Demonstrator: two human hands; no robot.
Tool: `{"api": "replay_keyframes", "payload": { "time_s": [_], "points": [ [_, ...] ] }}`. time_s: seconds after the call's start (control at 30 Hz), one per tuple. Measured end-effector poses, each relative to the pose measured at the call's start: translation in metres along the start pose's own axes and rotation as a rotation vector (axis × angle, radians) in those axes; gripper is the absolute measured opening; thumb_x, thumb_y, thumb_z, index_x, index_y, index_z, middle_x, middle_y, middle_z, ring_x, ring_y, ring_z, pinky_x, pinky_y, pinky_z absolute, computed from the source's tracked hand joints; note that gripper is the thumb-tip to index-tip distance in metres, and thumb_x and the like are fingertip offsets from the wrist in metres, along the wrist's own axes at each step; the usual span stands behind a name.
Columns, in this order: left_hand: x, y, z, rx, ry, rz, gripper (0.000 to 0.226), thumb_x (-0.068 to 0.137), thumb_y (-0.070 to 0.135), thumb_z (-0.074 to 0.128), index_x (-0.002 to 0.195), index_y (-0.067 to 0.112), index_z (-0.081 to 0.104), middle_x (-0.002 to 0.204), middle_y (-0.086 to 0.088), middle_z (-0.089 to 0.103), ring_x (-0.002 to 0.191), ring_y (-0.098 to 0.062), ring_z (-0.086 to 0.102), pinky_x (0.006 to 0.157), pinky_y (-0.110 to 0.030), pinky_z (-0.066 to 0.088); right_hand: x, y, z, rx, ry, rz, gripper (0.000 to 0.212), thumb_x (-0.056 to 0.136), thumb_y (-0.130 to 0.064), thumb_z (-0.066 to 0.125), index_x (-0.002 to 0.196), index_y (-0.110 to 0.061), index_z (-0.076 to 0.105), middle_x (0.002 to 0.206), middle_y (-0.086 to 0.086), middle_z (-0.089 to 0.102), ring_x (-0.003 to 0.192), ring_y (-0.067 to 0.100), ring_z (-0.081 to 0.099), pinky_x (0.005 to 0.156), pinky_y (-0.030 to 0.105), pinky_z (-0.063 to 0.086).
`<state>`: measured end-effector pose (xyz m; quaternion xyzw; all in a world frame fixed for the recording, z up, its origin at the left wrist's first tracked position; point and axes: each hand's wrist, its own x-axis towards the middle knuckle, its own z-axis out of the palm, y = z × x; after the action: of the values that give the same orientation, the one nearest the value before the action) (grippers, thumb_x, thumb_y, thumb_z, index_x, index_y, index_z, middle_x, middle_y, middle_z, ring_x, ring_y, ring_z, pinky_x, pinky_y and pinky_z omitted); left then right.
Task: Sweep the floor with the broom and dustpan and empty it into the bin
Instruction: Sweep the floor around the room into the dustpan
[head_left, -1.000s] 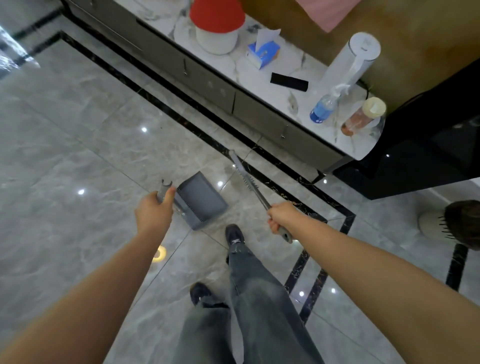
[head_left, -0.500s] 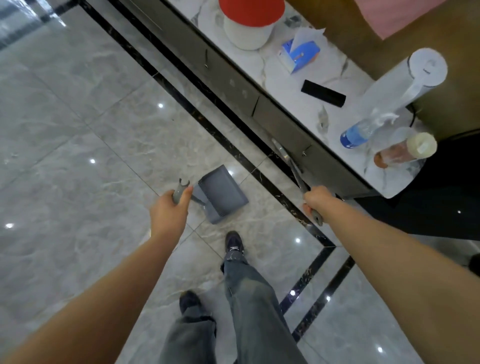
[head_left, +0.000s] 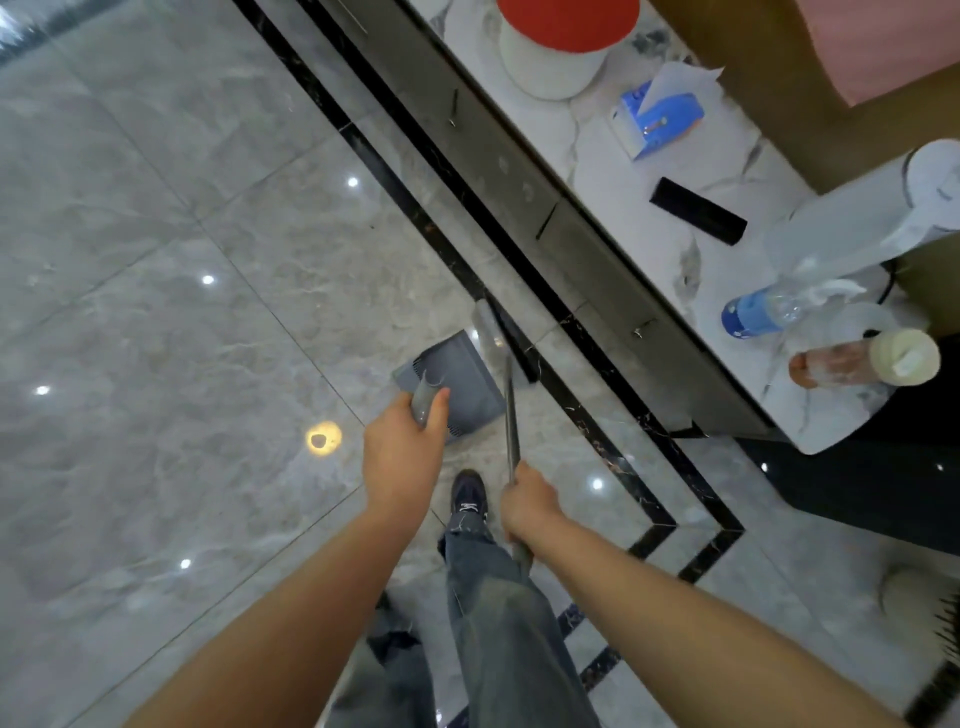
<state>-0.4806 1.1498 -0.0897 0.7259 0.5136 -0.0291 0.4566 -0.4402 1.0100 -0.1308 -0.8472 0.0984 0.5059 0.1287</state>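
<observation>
My left hand is closed round the grey handle of the grey dustpan, whose scoop hangs low over the marble floor in front of my feet. My right hand grips the thin metal pole of the broom. The broom's head reaches down next to the far right edge of the dustpan, over the black floor border. No bin shows in this view.
A low grey cabinet with a marble top runs diagonally on the right, holding a red-and-white lamp, a tissue box, a black remote and bottles. A black unit stands beyond its end. Grey floor tiles spread to the left.
My right hand has swung the broom left, bringing its head from the cabinet front to the dustpan's edge. The dustpan has shifted a little to the right.
</observation>
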Motion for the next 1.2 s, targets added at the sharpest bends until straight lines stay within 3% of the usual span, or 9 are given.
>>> {"api": "replay_keyframes", "payload": {
  "time_s": [0.07, 0.1, 0.17, 0.33, 0.47, 0.6, 0.93, 1.1, 1.2],
  "points": [
    [0.001, -0.002, -0.011, -0.024, -0.046, -0.009, 0.044, 0.094, 0.049, 0.054, 0.072, 0.011, 0.052, 0.062, -0.002, 0.05, 0.052, -0.013, 0.043, 0.048, -0.028, 0.033, -0.02, 0.01, 0.02, -0.027, -0.094, -0.054, 0.054, 0.098, -0.013, 0.032, 0.151, -0.013, 0.025, 0.14, 0.017, 0.048, 0.106, 0.034, 0.062, 0.085, 0.038, 0.056],
    [0.003, -0.003, -0.015, -0.016, -0.069, -0.006, 0.042, 0.094, 0.049, 0.054, 0.071, 0.014, 0.052, 0.061, 0.0, 0.051, 0.052, -0.011, 0.044, 0.047, -0.027, 0.032, -0.028, 0.017, 0.025, -0.041, -0.132, -0.075, 0.054, 0.099, -0.014, 0.031, 0.152, -0.016, 0.021, 0.142, 0.015, 0.047, 0.111, 0.032, 0.059, 0.089, 0.037, 0.053],
    [0.005, -0.007, -0.026, 0.014, -0.093, -0.005, 0.037, 0.095, 0.048, 0.054, 0.071, 0.02, 0.052, 0.06, 0.004, 0.051, 0.051, -0.009, 0.045, 0.047, -0.026, 0.031, -0.04, 0.027, 0.029, -0.036, -0.197, -0.096, 0.053, 0.1, -0.019, 0.031, 0.152, -0.023, 0.024, 0.135, 0.011, 0.053, 0.099, 0.025, 0.057, 0.078, 0.031, 0.049],
    [0.013, -0.02, -0.059, -0.059, 0.015, -0.088, 0.045, 0.094, 0.051, 0.053, 0.08, 0.009, 0.061, 0.06, -0.004, 0.052, 0.051, -0.014, 0.045, 0.047, -0.03, 0.034, -0.046, 0.02, 0.008, 0.189, -0.261, -0.051, 0.045, 0.097, -0.017, 0.036, 0.138, -0.028, 0.05, 0.07, 0.002, 0.049, 0.052, 0.017, 0.047, 0.046, 0.028, 0.039],
    [0.016, -0.028, -0.095, -0.13, 0.144, -0.187, 0.041, 0.096, 0.046, 0.053, 0.08, 0.01, 0.061, 0.064, -0.005, 0.052, 0.052, -0.015, 0.044, 0.047, -0.029, 0.035, -0.054, -0.02, -0.021, 0.178, -0.271, -0.134, 0.039, 0.096, -0.006, 0.034, 0.123, -0.018, 0.06, 0.063, 0.005, 0.045, 0.046, 0.015, 0.04, 0.039, 0.025, 0.032],
    [0.025, -0.038, -0.128, -0.19, 0.245, -0.247, 0.048, 0.094, 0.053, 0.051, 0.084, 0.007, 0.062, 0.073, -0.02, 0.063, 0.062, -0.027, 0.056, 0.063, -0.047, 0.051, -0.053, -0.073, -0.036, 0.189, -0.246, -0.159, 0.045, 0.095, -0.003, 0.032, 0.127, -0.022, 0.058, 0.063, 0.006, 0.042, 0.047, 0.014, 0.036, 0.038, 0.024, 0.029],
    [0.074, -0.082, -0.217, -0.208, 0.407, -0.319, 0.055, 0.091, 0.059, 0.048, 0.079, 0.008, 0.063, 0.071, -0.016, 0.066, 0.072, -0.035, 0.065, 0.076, -0.051, 0.055, -0.007, -0.211, -0.034, 0.004, -0.054, -0.304, 0.036, 0.093, -0.006, 0.04, 0.124, -0.011, 0.057, 0.061, 0.01, 0.048, 0.049, 0.021, 0.045, 0.047, 0.031, 0.039],
    [0.106, -0.11, -0.248, -0.194, 0.428, -0.317, 0.053, 0.095, 0.051, 0.048, 0.08, 0.003, 0.062, 0.068, -0.012, 0.062, 0.068, -0.029, 0.059, 0.061, -0.037, 0.045, 0.016, -0.285, -0.032, -0.506, 0.071, -0.265, 0.013, 0.089, -0.011, 0.052, 0.076, -0.01, 0.052, 0.074, 0.008, 0.055, 0.056, 0.019, 0.05, 0.068, 0.032, 0.048],
    [0.132, -0.133, -0.267, -0.177, 0.426, -0.31, 0.056, 0.096, 0.051, 0.047, 0.08, -0.001, 0.061, 0.068, -0.016, 0.062, 0.063, -0.026, 0.056, 0.054, -0.029, 0.04, 0.032, -0.333, -0.012, -0.904, 0.215, -0.229, 0.015, 0.084, -0.019, 0.062, 0.077, -0.01, 0.052, 0.078, 0.004, 0.05, 0.06, 0.014, 0.047, 0.068, 0.023, 0.042]
  ]
}}
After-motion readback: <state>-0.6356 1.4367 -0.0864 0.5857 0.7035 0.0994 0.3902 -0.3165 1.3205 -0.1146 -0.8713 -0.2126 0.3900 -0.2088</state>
